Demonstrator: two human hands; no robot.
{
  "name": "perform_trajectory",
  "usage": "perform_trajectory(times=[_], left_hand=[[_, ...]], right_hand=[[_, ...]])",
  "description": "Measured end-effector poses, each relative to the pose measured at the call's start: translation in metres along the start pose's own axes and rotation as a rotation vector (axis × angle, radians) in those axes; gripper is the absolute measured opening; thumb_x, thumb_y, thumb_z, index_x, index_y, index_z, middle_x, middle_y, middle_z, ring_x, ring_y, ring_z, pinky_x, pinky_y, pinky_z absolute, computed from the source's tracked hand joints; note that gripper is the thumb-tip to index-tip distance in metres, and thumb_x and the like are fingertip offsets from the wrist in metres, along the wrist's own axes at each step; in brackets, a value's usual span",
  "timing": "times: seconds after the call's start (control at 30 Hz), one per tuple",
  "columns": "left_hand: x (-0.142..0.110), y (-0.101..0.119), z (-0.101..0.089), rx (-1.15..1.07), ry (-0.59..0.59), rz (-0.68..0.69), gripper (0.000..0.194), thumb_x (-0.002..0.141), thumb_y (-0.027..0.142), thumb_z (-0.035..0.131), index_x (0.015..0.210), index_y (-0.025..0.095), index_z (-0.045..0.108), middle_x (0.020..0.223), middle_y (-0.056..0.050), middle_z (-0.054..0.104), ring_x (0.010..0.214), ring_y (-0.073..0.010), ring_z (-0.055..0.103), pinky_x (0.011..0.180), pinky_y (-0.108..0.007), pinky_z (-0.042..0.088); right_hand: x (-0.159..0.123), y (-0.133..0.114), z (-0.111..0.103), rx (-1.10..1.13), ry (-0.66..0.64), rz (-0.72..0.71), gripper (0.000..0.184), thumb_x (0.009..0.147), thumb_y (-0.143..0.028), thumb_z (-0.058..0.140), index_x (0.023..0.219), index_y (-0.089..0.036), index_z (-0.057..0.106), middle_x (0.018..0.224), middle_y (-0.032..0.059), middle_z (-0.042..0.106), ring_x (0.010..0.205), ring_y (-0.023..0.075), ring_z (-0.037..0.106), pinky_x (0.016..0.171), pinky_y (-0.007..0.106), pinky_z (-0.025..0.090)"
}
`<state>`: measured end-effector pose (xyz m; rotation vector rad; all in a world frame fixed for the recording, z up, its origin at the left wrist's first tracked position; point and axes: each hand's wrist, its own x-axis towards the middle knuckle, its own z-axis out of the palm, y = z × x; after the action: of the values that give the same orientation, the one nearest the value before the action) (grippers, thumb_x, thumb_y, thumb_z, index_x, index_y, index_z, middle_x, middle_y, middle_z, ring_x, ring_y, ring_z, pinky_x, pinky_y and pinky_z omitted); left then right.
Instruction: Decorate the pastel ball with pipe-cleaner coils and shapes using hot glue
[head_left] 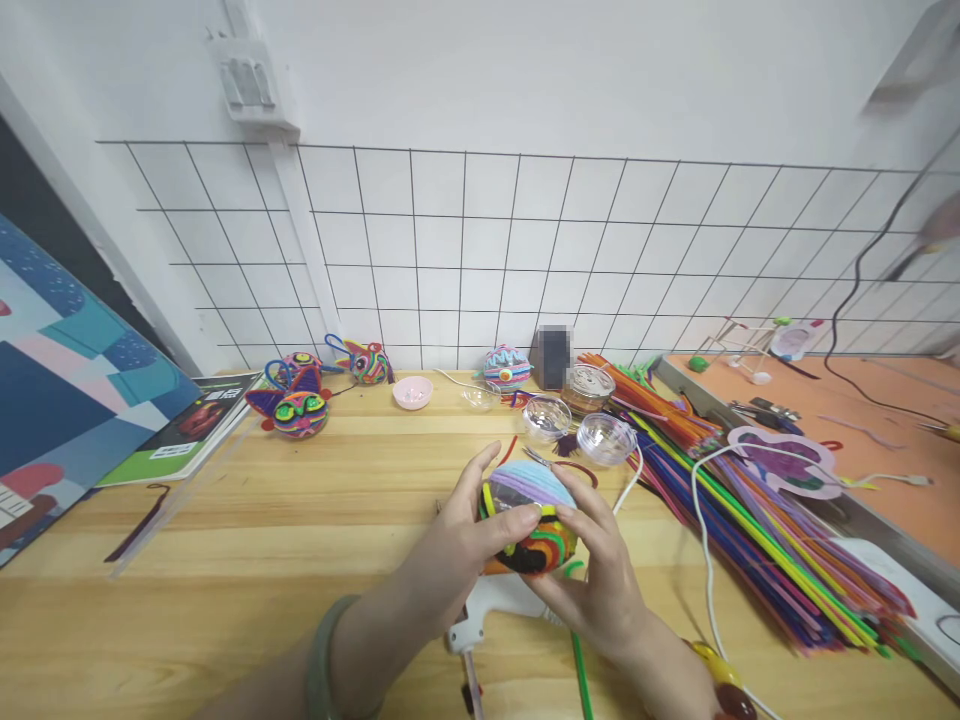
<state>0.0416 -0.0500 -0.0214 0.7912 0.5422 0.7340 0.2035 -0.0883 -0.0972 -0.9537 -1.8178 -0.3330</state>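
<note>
A ball covered in coloured pipe cleaners (534,490) is held between my two hands above the table. Blue and lilac strips cover its top, and a yellow, green, orange and black pattern curves across its near side. A greyish patch shows at the upper left. My left hand (469,530) grips the left side, thumb across the front. On the right, my right hand (600,570) closes around the ball with fingers on its top and side. Below it lies a white glue gun (499,605), partly hidden by my hands. A green pipe cleaner (580,670) lies beside my right wrist.
Clear plastic half-shells (606,440) and a pink bowl (412,393) stand further back. Finished-looking decorated balls (300,413) sit at the rear left. A large bundle of pipe cleaners (750,530) and a white cable (701,545) lie right. Books (187,430) occupy the left.
</note>
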Motion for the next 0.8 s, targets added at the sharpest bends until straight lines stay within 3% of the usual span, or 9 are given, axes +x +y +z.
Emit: perform_trajectory(times=[0.43,0.8], left_hand=[[-0.0033,-0.0023,0.0008,0.025,0.027,0.015,0.092,0.069,0.016,0.074,0.144,0.023,0.022,0.127,-0.014,0.058,0.119,-0.0303,0.053,0.1,-0.043,0.038],[-0.0045,-0.0088,0.0035,-0.045,0.016,0.028,0.095,0.068,0.017,0.075,0.145,0.023,0.021,0.131,-0.014,0.055,0.121,-0.0286,0.051,0.101,-0.041,0.038]], right_hand=[[-0.0006,0.0001,-0.0025,-0.033,-0.024,-0.042,0.081,0.076,-0.009,0.068,0.143,-0.026,0.025,0.147,0.0159,0.034,0.129,0.0338,0.042,0.092,0.058,0.047],[0.0079,-0.0046,-0.0042,-0.138,0.091,-0.093,0.075,0.074,-0.002,0.062,0.138,-0.028,0.033,0.147,0.0128,0.035,0.127,0.0304,0.044,0.093,0.058,0.046]])
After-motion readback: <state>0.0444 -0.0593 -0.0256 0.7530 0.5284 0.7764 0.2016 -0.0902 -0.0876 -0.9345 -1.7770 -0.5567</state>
